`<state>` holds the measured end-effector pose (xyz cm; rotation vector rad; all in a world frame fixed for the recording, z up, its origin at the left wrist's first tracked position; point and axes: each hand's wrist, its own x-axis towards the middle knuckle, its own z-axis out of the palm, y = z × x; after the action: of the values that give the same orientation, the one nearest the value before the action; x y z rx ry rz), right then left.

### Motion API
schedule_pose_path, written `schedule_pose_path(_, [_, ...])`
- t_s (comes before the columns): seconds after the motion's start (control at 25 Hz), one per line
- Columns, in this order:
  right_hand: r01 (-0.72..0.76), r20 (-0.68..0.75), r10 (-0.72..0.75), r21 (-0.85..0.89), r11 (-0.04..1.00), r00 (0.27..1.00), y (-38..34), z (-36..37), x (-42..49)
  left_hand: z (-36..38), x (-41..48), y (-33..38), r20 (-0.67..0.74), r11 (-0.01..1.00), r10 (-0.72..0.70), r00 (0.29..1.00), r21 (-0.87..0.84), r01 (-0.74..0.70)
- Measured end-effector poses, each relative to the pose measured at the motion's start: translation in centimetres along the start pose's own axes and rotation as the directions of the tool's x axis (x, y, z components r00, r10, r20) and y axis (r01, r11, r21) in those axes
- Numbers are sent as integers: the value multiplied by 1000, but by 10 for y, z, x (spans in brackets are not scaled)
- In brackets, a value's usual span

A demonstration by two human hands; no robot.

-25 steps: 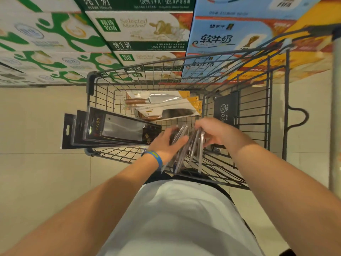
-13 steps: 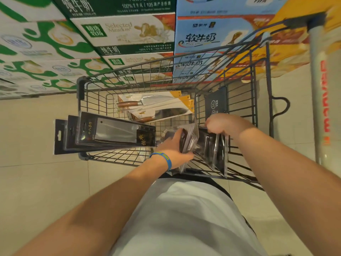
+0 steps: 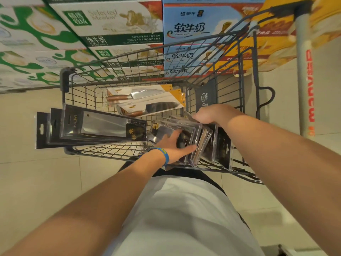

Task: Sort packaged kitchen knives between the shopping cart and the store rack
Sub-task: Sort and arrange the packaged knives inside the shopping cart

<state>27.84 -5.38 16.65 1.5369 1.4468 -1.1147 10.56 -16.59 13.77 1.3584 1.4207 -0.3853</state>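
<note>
A dark wire shopping cart (image 3: 64,84) stands in front of me. Black packaged cleavers (image 3: 103,124) lie stacked across its left rim, sticking out over the side. Two white-and-yellow packaged knives (image 3: 147,100) with wooden handles lie deeper in the basket. A bundle of clear-and-black knife packs (image 3: 203,137) stands on edge at the near right. My left hand (image 3: 175,146), blue wristband on the wrist, presses flat on the bundle's left face. My right hand (image 3: 208,115) grips the bundle's top edges from above.
Stacked milk cartons (image 3: 114,21) in green, white and blue fill the space beyond the cart. A white pole (image 3: 304,80) with red lettering rises at the right. Pale tiled floor (image 3: 36,182) surrounds the cart. My white shirt (image 3: 184,218) fills the bottom centre.
The view has shifted left and closer. My left hand has slid from between the packs onto the bundle's left face, and the packs have been drawn together under my right hand.
</note>
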Motion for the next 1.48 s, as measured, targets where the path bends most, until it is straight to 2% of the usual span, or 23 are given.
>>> schedule_pose_path(0.16, [36, -78, -49, -156, 987, 996, -14, 0, 16, 6, 8, 6, -110, 997, -13, 994, -73, 5])
schedule_pose_path(0.24, [11, -67, -22, -173, 985, 998, -17, 2, 23, 8, 7, 6, -108, 987, 11, 994, -160, -28])
schedule_pose_path(0.36, [-32, 2, 32, -132, 991, 999, -12, 4, 33, 9, 3, 4, -61, 983, 38, 997, -175, -48])
schedule_pose_path(0.52, [-72, 44, 71, 26, 997, 997, -2, 4, 51, 9, 8, 2, -17, 984, 79, 997, -158, -80])
schedule_pose_path(0.68, [-59, 95, 49, 99, 993, 994, 5, 4, 65, 12, 10, -5, -65, 966, 130, 989, -215, -141])
schedule_pose_path(0.8, [-80, 179, 32, 267, 960, 983, 14, 2, 76, 13, 11, 0, -83, 961, 91, 992, -252, -109])
schedule_pose_path(0.88, [-90, 221, 34, 249, 964, 975, 16, -2, 80, 15, 10, 3, -124, 969, 83, 989, -221, -109])
schedule_pose_path(0.96, [-46, 247, 6, 158, 986, 969, 14, -4, 82, 18, 7, 5, -176, 973, 61, 982, -210, -98])
schedule_pose_path(1.08, [97, 176, -86, -58, 994, 981, 7, 7, 82, 18, 13, 7, -194, 977, -17, 981, -213, -25])
schedule_pose_path(1.2, [115, 79, -102, -180, 977, 992, 1, 18, 79, 13, 23, 14, -140, 984, -83, 987, -168, 59])
schedule_pose_path(1.36, [98, -16, -100, -88, 991, 995, -3, -9, 66, 3, 29, 14, -139, 977, -45, 989, -211, 14])
schedule_pose_path(1.48, [121, -23, -119, 126, 985, 993, -11, -37, 51, -4, 31, 12, -155, 975, -24, 988, -221, -11])
